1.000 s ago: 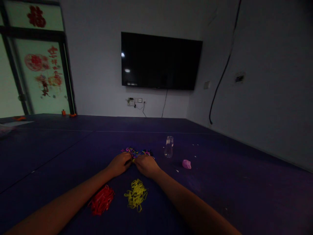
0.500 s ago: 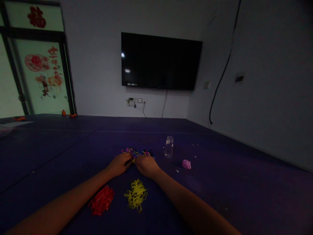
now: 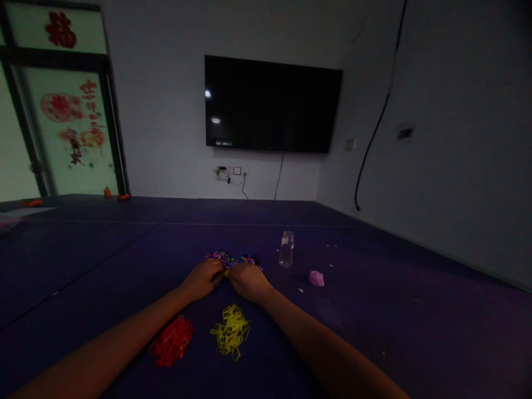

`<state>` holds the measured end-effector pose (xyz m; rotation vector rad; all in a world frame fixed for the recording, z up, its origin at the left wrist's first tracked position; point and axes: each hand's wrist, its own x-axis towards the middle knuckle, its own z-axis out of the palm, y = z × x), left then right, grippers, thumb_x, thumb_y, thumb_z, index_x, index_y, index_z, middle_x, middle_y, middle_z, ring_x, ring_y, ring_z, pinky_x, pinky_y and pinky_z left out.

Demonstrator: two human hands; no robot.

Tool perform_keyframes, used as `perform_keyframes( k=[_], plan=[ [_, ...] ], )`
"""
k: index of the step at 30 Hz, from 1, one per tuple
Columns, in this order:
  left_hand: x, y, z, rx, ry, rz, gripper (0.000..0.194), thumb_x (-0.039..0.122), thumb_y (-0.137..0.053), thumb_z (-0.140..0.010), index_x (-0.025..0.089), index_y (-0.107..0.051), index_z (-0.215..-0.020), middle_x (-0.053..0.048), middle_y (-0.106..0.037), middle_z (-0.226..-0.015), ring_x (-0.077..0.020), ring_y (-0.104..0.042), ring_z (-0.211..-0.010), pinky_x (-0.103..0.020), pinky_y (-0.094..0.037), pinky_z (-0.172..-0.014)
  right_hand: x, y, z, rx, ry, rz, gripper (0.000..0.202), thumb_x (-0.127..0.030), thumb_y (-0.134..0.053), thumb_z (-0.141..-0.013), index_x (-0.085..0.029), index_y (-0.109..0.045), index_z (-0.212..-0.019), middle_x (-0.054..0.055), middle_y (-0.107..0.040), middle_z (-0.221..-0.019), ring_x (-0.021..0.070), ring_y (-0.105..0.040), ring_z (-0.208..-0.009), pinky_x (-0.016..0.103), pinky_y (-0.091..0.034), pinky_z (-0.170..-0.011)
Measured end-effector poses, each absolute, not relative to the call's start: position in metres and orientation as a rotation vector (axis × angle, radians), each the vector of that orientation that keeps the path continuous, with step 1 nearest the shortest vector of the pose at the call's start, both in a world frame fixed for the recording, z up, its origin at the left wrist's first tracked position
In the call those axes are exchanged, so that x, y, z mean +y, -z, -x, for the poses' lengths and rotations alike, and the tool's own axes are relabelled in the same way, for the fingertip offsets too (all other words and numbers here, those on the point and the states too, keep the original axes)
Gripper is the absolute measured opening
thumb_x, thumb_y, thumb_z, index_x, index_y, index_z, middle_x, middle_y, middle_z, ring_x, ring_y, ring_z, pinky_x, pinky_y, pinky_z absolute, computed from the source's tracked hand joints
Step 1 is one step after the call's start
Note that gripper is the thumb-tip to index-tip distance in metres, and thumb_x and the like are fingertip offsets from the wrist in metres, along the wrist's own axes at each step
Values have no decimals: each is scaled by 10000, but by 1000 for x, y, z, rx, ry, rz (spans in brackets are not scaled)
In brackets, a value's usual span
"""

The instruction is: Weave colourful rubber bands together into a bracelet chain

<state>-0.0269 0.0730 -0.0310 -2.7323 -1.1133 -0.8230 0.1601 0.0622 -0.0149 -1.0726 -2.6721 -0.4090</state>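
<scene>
- The left hand (image 3: 205, 277) and right hand (image 3: 251, 281) meet over the dark purple table (image 3: 399, 316), each grip pinched on a small yellow stretchy-looking piece (image 3: 226, 273) between them; the fingertips are mostly hidden.
- Just beyond both hands lies a loose pile of thin multicoloured bands (image 3: 228, 258), with pink, blue and black among them.
- Nearer the person are 2 more piles: glossy red thin bands (image 3: 172, 341) by the left forearm and yellow looped bands (image 3: 231, 331) between the forearms.
- 1 clear, see-through bottle (image 3: 286, 256), with a whitish patch near its neck, is right of the multicoloured pile and apart from it; the table's purple shows through its walls.
- A small crumpled pink lump (image 3: 316, 278) lies near the bottle, farther right; its material is unclear.
</scene>
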Motion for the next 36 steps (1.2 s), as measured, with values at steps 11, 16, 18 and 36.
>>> perform_keyframes(
  k=[11,16,18,36],
  plan=[
    [71,28,27,-1114,826,2758,152,181,-471,-878,179,-532,-739,-43,-587,-758,-186,-545,-775,-282,-412,-680,64,17,-161,-2673,402,1038,219,-188,-417,-906,-148,-633,-911,103,-679,-955,196,-626,-900,270,-441,-779],
    [69,28,27,-1122,832,2740,142,176,-462,-874,183,-534,-752,-44,-590,-767,-193,-550,-789,-289,-419,-690,64,17,-161,-2670,376,1052,231,-196,-405,-913,-152,-631,-933,98,-676,-978,189,-621,-910,263,-438,-787],
    [69,27,26,-1127,830,2738,139,170,-461,-872,182,-531,-753,-45,-591,-769,-195,-552,-792,-289,-420,-690,64,17,-161,-2670,379,1069,235,-195,-403,-913,-149,-632,-935,102,-676,-979,192,-622,-906,267,-440,-785],
    [72,29,27,-1138,810,2733,131,193,-468,-887,178,-543,-781,-53,-607,-810,-202,-564,-822,-288,-427,-716,64,17,-161,-2677,403,1053,248,-191,-386,-918,-147,-630,-914,102,-675,-961,196,-621,-893,272,-440,-773]
  ],
)
